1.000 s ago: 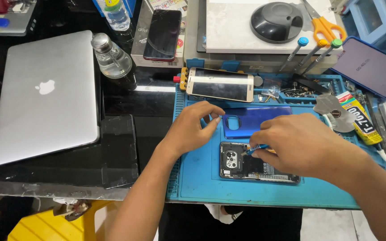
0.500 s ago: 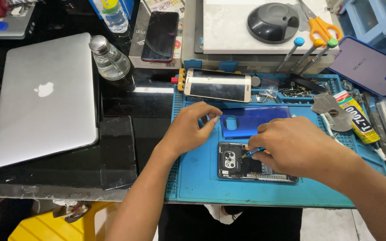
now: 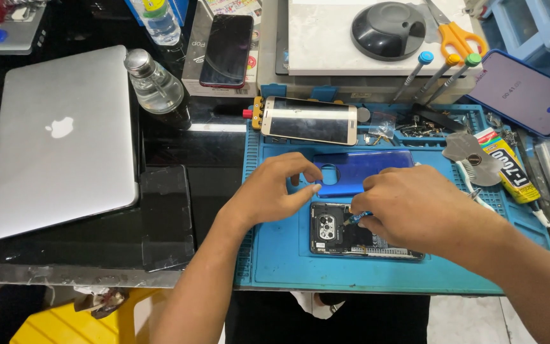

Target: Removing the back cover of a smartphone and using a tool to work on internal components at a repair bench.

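Two bare hands work over a blue silicone repair mat (image 3: 288, 261), the landmark here; an opened dark phone with its back removed (image 3: 345, 237) lies near the mat's front edge, its camera block towards the mat's left; the right hand (image 3: 424, 207) rests above this phone, fingers pinched around a small blue-tipped tool (image 3: 356, 218) whose point touches the phone's insides; the left hand (image 3: 275, 190) sits just left of it, fingers curled loosely, fingertips on a glossy blue back cover (image 3: 377, 169) lying at the mat's middle; whether it grips the cover I cannot tell; a gold-edged phone (image 3: 309, 120) lies at the mat's rear edge; a closed silver laptop (image 3: 65, 137) lies well left of the mat.
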